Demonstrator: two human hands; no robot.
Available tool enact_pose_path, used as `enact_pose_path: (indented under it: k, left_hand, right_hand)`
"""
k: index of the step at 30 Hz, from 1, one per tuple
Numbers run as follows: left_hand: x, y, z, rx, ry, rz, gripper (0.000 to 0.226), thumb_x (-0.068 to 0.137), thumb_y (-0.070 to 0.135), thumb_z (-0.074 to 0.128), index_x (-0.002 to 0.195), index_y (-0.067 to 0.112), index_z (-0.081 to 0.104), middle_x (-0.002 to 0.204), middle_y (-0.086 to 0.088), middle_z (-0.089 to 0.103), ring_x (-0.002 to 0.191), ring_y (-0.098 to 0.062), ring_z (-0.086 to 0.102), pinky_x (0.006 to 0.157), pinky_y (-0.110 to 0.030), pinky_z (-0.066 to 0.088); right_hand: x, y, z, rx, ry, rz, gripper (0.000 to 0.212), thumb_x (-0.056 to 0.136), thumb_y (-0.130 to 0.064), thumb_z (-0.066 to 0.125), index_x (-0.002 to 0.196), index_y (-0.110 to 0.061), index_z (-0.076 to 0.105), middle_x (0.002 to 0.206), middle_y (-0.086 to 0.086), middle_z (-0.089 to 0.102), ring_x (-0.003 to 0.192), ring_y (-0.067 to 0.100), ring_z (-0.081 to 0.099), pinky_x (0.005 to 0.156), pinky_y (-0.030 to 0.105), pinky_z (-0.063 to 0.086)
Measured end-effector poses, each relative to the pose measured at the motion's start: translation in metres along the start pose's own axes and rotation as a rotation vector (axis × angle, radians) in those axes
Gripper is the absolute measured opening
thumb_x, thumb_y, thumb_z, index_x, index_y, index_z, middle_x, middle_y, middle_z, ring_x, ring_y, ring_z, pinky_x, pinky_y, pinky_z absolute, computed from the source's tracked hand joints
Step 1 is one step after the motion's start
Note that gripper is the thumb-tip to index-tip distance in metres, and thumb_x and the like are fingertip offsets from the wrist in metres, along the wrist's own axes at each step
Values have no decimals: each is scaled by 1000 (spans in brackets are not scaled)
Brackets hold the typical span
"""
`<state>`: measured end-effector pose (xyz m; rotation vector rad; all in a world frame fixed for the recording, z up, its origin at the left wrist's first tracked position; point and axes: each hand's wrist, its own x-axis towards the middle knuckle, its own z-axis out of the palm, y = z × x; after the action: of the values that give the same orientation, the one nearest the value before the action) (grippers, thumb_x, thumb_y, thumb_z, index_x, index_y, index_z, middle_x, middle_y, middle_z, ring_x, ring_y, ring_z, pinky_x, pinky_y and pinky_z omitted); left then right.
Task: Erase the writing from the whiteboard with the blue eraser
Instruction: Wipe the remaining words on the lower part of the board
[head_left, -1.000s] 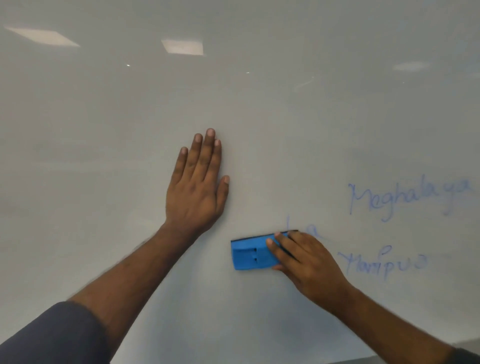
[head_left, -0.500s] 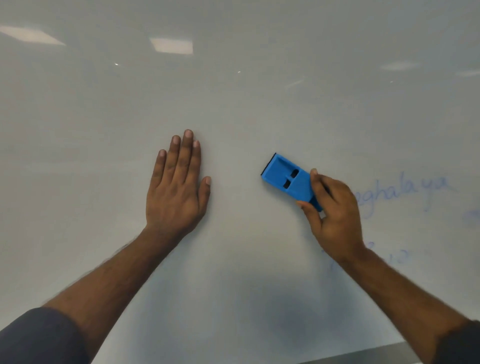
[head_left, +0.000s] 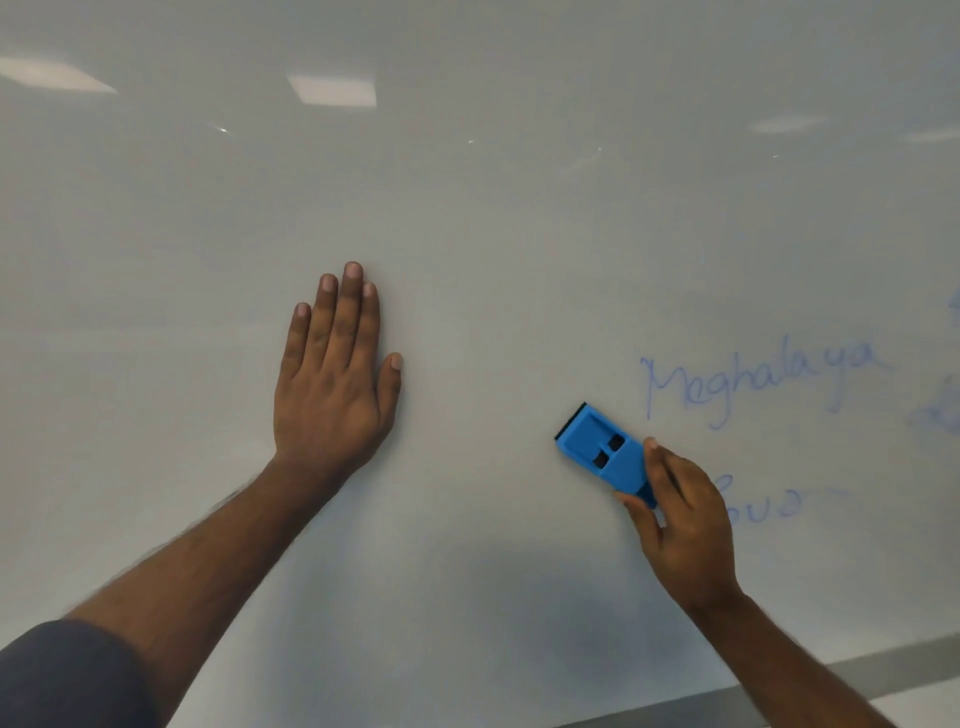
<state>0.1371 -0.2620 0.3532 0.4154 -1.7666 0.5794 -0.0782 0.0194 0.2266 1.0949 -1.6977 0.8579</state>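
Note:
The whiteboard (head_left: 493, 218) fills the view. My right hand (head_left: 680, 525) grips the blue eraser (head_left: 605, 449) by its lower right end and presses it tilted against the board, its free end pointing up and left. Faint blue writing "Meghalaya" (head_left: 758, 382) sits just up and right of the eraser. A short blue remnant of a lower word (head_left: 763, 501) shows to the right of my right hand, partly hidden by it. My left hand (head_left: 335, 374) lies flat on the board left of centre, fingers together and pointing up.
More blue marks (head_left: 940, 410) smear the board at the far right edge. The board's lower edge (head_left: 852, 670) runs along the bottom right corner. Ceiling lights reflect near the top of the board.
The eraser swept from the lower line up and right over the start of "Meghalaya", then came back down to its left. The first letters of the lower word are gone. My left hand stayed flat.

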Motion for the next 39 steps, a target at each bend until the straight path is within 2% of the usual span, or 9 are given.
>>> enact_pose_path:
  k: [7, 11, 14, 20, 25, 28, 31, 35, 39]
  left_hand:
    - [-1, 4, 2, 18, -23, -26, 64, 105, 37, 24, 159, 5, 9, 168, -9, 2, 156, -24, 1, 127, -44, 6]
    - [0, 4, -1, 9, -53, -25, 65, 104, 36, 25, 159, 5, 9, 168, -10, 3, 156, -25, 1, 127, -45, 7]
    - [0, 5, -7, -10, -71, -32, 65, 104, 36, 28, 159, 5, 11, 168, -10, 5, 156, -25, 3, 127, -45, 8]
    - [10, 15, -19, -56, -84, -54, 69, 102, 39, 34, 159, 6, 14, 168, -9, 7, 156, -24, 3, 126, -46, 10]
    - [28, 51, -21, -98, -73, -32, 68, 102, 38, 35, 159, 5, 16, 168, -9, 9, 156, -25, 6, 126, -45, 11]
    - [35, 78, -14, -111, -82, -7, 67, 103, 37, 34, 159, 6, 16, 168, -9, 9, 156, -25, 6, 127, -44, 10]
    - [40, 104, -4, -120, -110, -8, 66, 104, 36, 33, 159, 7, 13, 168, -7, 5, 156, -23, 3, 127, -43, 9]
    - [42, 136, 11, -112, -114, -8, 64, 104, 34, 31, 159, 7, 13, 168, -9, 6, 156, -23, 3, 127, -43, 8]
    - [40, 158, 24, -96, -66, -31, 65, 103, 34, 34, 159, 5, 15, 168, -12, 8, 156, -26, 5, 127, -42, 5]
  right_hand:
    - [16, -24, 0, 55, -6, 23, 57, 93, -33, 55, 138, 1, 45, 122, 12, 60, 109, 21, 55, 97, 24, 42]
    - [37, -43, -9, 61, -66, 18, 60, 93, -37, 53, 142, -4, 42, 117, 6, 60, 101, 17, 56, 86, 29, 51]
    - [51, -43, -23, 53, -56, 9, 61, 90, -34, 59, 141, -5, 43, 114, 6, 61, 99, 19, 57, 82, 33, 53]
    - [78, -48, -39, 96, -3, 96, 60, 89, -28, 64, 141, -6, 42, 115, 6, 57, 103, 20, 54, 83, 32, 51]
    - [69, -51, -40, 215, 4, 225, 54, 87, -33, 66, 133, -12, 47, 112, 0, 57, 99, 14, 53, 81, 35, 53]
    - [62, -46, -39, 252, 28, 260, 58, 88, -35, 64, 138, -13, 43, 110, 0, 57, 97, 13, 54, 78, 33, 54]
    - [62, -40, -38, 247, 38, 233, 71, 89, -39, 61, 148, -15, 29, 107, 2, 57, 93, 13, 54, 73, 25, 51]
    - [72, -33, -29, 178, 35, 148, 72, 90, -42, 60, 149, -15, 28, 96, 4, 55, 80, 16, 53, 61, 33, 53]
    - [57, -19, -15, 145, 29, 82, 69, 93, -44, 56, 148, -12, 28, 91, 6, 55, 77, 19, 51, 64, 34, 51]
